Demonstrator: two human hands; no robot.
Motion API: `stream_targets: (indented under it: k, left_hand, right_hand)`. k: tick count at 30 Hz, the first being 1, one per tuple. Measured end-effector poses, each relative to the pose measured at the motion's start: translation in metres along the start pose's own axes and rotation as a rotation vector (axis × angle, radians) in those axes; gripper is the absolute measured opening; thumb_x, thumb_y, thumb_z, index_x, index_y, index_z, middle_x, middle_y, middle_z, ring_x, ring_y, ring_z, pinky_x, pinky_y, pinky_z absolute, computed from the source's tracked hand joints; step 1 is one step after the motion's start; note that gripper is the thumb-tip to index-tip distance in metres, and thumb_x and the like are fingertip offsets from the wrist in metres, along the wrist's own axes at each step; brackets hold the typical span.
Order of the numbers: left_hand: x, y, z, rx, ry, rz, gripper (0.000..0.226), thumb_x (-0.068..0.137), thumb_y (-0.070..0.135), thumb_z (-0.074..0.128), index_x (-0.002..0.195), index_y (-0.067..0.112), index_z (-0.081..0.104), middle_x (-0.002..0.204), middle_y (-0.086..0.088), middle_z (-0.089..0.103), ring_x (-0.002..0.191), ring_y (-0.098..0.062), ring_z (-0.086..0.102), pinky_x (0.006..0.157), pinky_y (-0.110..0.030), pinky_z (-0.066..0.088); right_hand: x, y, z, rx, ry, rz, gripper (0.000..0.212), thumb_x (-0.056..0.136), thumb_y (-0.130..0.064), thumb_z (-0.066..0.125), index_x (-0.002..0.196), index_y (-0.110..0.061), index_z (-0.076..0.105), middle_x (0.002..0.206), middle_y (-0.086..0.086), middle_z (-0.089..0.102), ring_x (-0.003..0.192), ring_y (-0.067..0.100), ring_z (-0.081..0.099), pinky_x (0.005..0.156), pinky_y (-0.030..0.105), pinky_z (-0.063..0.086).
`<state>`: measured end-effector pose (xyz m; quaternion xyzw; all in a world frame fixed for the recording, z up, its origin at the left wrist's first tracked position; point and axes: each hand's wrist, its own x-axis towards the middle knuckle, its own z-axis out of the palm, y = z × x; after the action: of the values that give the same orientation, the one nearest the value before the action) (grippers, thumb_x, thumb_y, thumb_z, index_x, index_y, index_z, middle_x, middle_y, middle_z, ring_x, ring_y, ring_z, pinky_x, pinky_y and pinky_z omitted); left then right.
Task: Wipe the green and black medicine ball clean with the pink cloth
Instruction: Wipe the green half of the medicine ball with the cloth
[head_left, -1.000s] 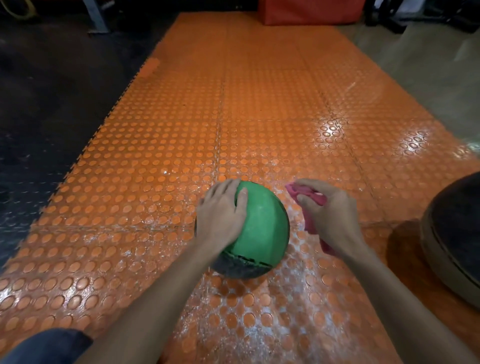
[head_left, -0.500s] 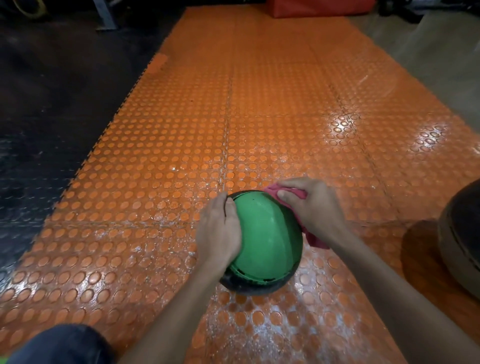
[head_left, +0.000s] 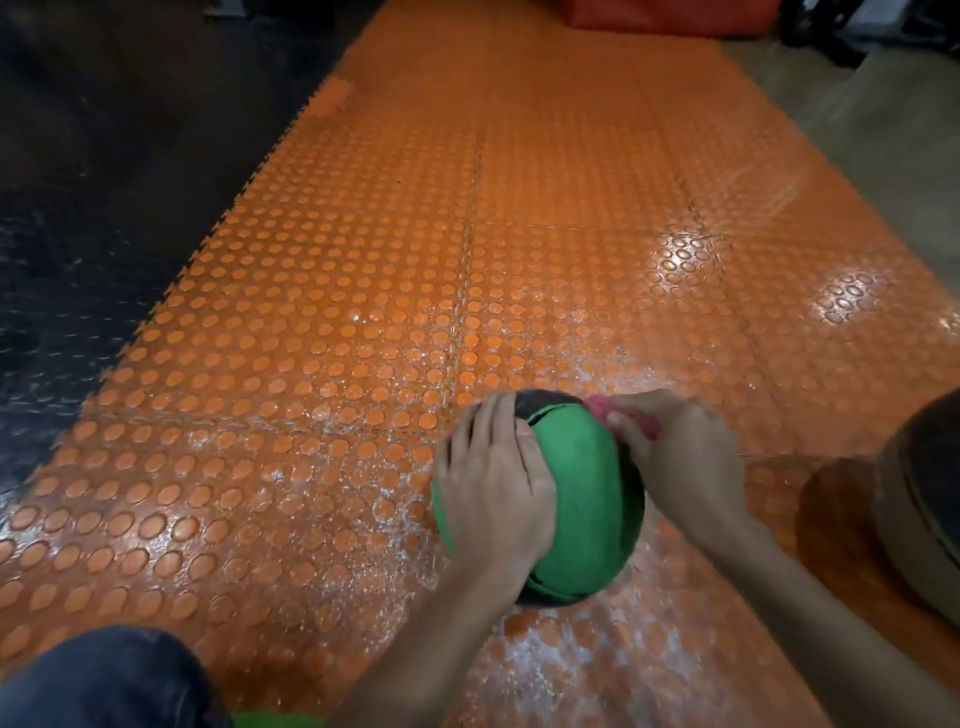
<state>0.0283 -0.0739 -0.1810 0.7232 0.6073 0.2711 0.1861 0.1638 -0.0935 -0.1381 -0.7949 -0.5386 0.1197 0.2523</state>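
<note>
Low on the orange studded mat (head_left: 363, 312), seen from the head camera, the green and black medicine ball (head_left: 582, 499) sits just in front of the person's knee (head_left: 104, 680). The left hand (head_left: 493, 483) lies spread over the ball's left side, fingers fairly straight and pressing it steady rather than gripping. The right hand (head_left: 685, 462) is curled round the bunched pink cloth (head_left: 602, 408), pressing it against the ball's upper right near the black cap. Judging by its kind, the ball is probably heavy and firm, with a grainy rubber skin that gives good purchase. Being round, it may roll on the glossy mat, so a broad palm hold on its flank seems wise. No brand, label or writing is legible on the ball or cloth. A dark round object (head_left: 924, 493) lies apart at the right.
</note>
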Motion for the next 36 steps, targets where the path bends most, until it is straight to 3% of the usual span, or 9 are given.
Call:
stream_targets:
  k: [3, 7, 9, 15, 22, 28, 31, 33, 36]
  left_hand:
    - [-0.004, 0.012, 0.003, 0.045, 0.042, 0.066, 0.05, 0.094, 0.031, 0.022, 0.123, 0.013, 0.058, 0.123, -0.001, 0.062, 0.117, -0.021, 0.055, 0.102, -0.039, 0.022]
    - [-0.005, 0.013, 0.008, 0.06, 0.066, 0.078, 0.047, 0.094, 0.029, 0.026, 0.122, 0.013, 0.059, 0.122, -0.001, 0.063, 0.116, -0.021, 0.056, 0.101, -0.041, 0.022]
    - [-0.008, 0.01, 0.007, 0.035, 0.058, 0.08, 0.049, 0.094, 0.03, 0.023, 0.125, 0.013, 0.057, 0.126, 0.0, 0.06, 0.12, -0.02, 0.053, 0.103, -0.038, 0.023]
    - [-0.014, 0.011, 0.007, 0.047, 0.072, 0.116, 0.048, 0.094, 0.03, 0.024, 0.125, 0.014, 0.057, 0.125, 0.0, 0.06, 0.12, -0.02, 0.053, 0.105, -0.042, 0.021]
    - [-0.004, 0.005, 0.003, -0.032, 0.027, 0.058, 0.07, 0.086, 0.044, 0.003, 0.137, 0.018, 0.044, 0.14, 0.004, 0.046, 0.133, -0.014, 0.036, 0.112, -0.031, 0.018]
    - [-0.004, 0.008, 0.008, 0.01, 0.014, 0.058, 0.067, 0.089, 0.043, 0.005, 0.137, 0.017, 0.044, 0.141, 0.003, 0.046, 0.134, -0.015, 0.036, 0.11, -0.031, 0.01]
    - [-0.001, 0.013, 0.011, 0.021, 0.019, 0.058, 0.066, 0.089, 0.041, 0.007, 0.136, 0.016, 0.045, 0.14, 0.003, 0.047, 0.133, -0.015, 0.037, 0.111, -0.033, 0.014]
    - [-0.001, 0.01, 0.008, 0.01, 0.005, 0.054, 0.07, 0.087, 0.044, 0.003, 0.137, 0.018, 0.043, 0.142, 0.004, 0.044, 0.134, -0.013, 0.035, 0.112, -0.031, 0.016]
    - [-0.003, 0.003, 0.001, -0.012, -0.022, 0.039, 0.064, 0.09, 0.042, 0.005, 0.14, 0.021, 0.039, 0.144, 0.007, 0.04, 0.136, -0.01, 0.03, 0.11, -0.024, 0.007]
  right_hand:
    - [0.002, 0.017, -0.003, 0.127, -0.021, 0.203, 0.016, 0.085, -0.025, 0.061, 0.098, -0.023, 0.07, 0.081, -0.005, 0.07, 0.067, 0.02, 0.065, 0.057, 0.034, 0.054]
    - [-0.051, -0.004, 0.0, -0.046, 0.245, -0.132, 0.021, 0.076, -0.019, 0.069, 0.097, -0.022, 0.071, 0.088, -0.01, 0.068, 0.073, 0.01, 0.048, 0.058, 0.02, 0.039]
    - [-0.063, -0.005, 0.002, -0.06, 0.242, -0.274, 0.021, 0.075, -0.022, 0.067, 0.096, -0.025, 0.071, 0.086, -0.015, 0.066, 0.073, 0.01, 0.048, 0.057, 0.022, 0.04]
    - [-0.023, 0.021, -0.006, 0.146, 0.108, 0.213, 0.02, 0.085, -0.028, 0.06, 0.102, -0.023, 0.069, 0.093, -0.005, 0.07, 0.06, -0.002, 0.05, 0.047, 0.006, 0.032]
    - [-0.056, -0.02, 0.008, -0.179, 0.213, -0.379, 0.02, 0.076, -0.026, 0.065, 0.095, -0.027, 0.071, 0.088, -0.01, 0.069, 0.071, 0.015, 0.053, 0.058, 0.032, 0.047]
    - [-0.002, 0.012, -0.007, 0.063, 0.01, 0.195, 0.019, 0.088, -0.031, 0.055, 0.101, -0.029, 0.069, 0.075, -0.008, 0.066, 0.071, 0.017, 0.063, 0.057, 0.03, 0.052]
    - [-0.018, -0.013, -0.002, -0.115, 0.118, -0.081, 0.016, 0.085, -0.027, 0.061, 0.099, -0.031, 0.069, 0.091, -0.012, 0.068, 0.075, 0.012, 0.049, 0.066, 0.03, 0.046]
    - [-0.033, -0.031, 0.002, -0.15, 0.212, -0.345, 0.013, 0.076, -0.023, 0.07, 0.088, -0.028, 0.072, 0.085, -0.013, 0.069, 0.071, 0.013, 0.048, 0.059, 0.033, 0.047]
    - [-0.018, -0.018, 0.006, -0.122, 0.171, -0.268, 0.018, 0.081, -0.034, 0.056, 0.094, -0.034, 0.069, 0.085, -0.017, 0.065, 0.071, 0.011, 0.05, 0.054, 0.028, 0.046]
